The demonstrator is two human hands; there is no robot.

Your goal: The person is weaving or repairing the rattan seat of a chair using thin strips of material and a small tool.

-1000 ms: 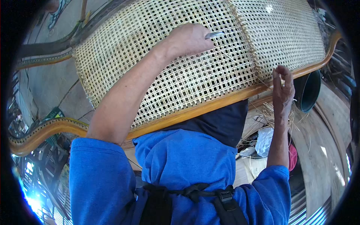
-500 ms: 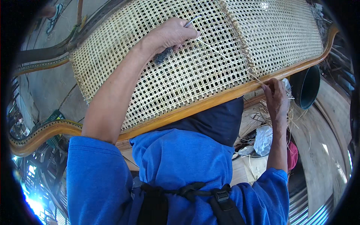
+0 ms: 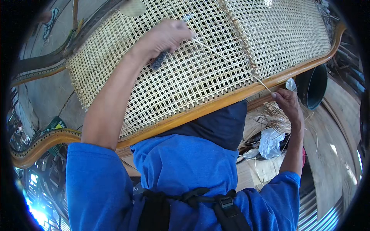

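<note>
A woven cane panel spans a varnished wooden frame across my lap. Over the panel, my left hand is closed round an awl with a dark wrapped handle; its metal tip is blurred beyond the fingers. A pale cane strand runs from those fingertips down to the weave. Just outside the frame's near rail, my right hand pinches another cane strand. That strand stretches taut from the panel's edge, near the knotted ridge that crosses the weave.
A dark bucket lies tilted beyond my right hand. Below are a bundle of loose cane strands and a crumpled white plastic bag. The frame's curved arm juts out at left. Someone's sandalled foot shows at upper left.
My right hand has drawn away from the rail, down and right, and more of its strand shows. My left hand has shifted slightly left with the awl. A blurred pale round shape has appeared at the top.
</note>
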